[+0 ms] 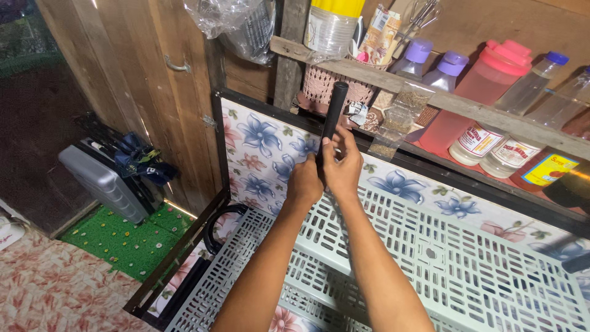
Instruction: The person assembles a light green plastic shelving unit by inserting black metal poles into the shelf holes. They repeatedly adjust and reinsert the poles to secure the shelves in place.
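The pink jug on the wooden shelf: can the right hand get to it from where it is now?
Probably yes. The right hand grips the black tube, and the pink jug stands up and to its right with open space between; the hand would need to release the tube first.

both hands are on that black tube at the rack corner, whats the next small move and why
Probably press the black tube straight down. Both the left hand and right hand grip its lower end at the back corner of the pale green slotted shelf, and it stands nearly upright there. Whether it is already seated is hidden by the hands.
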